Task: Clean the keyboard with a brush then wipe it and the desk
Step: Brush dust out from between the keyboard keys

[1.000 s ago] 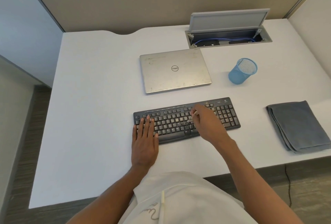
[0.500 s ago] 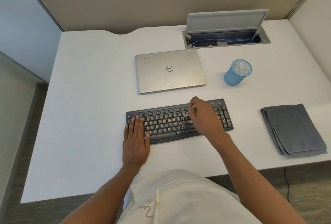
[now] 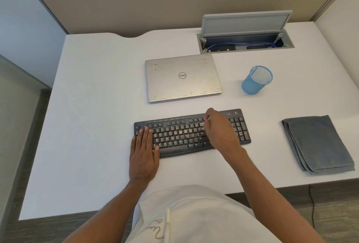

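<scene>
While the left hand lies flat, fingers together, the right hand pinches a brush over the keyboard: brushing seems underway, cloth right of those fingers unused.

Our right hand, pinching the brush, has crept toward 12 o'clock on the keyboard, from the middle rows to the top rows, and slightly toward 3 o'clock. Our view has shifted, so the table sits a little further toward 9 o'clock.
</scene>
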Demonstrator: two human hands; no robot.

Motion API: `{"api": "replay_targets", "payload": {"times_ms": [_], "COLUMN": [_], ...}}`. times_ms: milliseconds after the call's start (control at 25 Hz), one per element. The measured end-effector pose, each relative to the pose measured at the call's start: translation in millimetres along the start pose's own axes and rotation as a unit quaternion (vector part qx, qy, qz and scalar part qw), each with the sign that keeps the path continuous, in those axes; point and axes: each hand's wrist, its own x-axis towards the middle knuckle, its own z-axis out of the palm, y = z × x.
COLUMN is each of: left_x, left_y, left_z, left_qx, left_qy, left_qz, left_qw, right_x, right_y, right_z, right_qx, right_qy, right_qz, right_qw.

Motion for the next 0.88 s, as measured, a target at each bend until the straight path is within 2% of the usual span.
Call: {"api": "replay_targets", "payload": {"times_ms": [120,200,320,560,720,880], "left_x": [0.0,-0.4,0.0,0.3,-0.3,-0.2], "left_y": [0.1,0.4,0.4,-0.9,-0.8,-0.5], "left_z": [0.0,-0.1,-0.3,0.1,-0.2,-0.4], "left_qx": [-0.006,-0.006,-0.005,-0.005,-0.004,-0.003], "left_qy": [0.006,0.006,0.002,0.001,-0.004,-0.004], "left_qz": [0.001,0.0,0.0,0.0,0.0,0.0], "left_qw": [1.0,1.0,1.0,1.0,1.0,1.0], "right_x": [-4.9,-6.2,-5.5,-3.4,-5.8,-8.8], "right_y": [-12.9,-19.6,-15.8,-1.2,-7.0,-8.5], "right_z": [4.6,8.9,12.7,5.0,3.5,7.3], "right_qx": [0.054,0.042,0.024,-0.013,0.063,0.052], "right_qy": [-0.005,-0.026,-0.041,0.006,0.019,-0.021], "right_qz": [-0.042,-0.059,-0.042,0.02,-0.003,-0.028], "right_qw": [0.998,0.997,0.998,1.0,0.998,0.998]}}
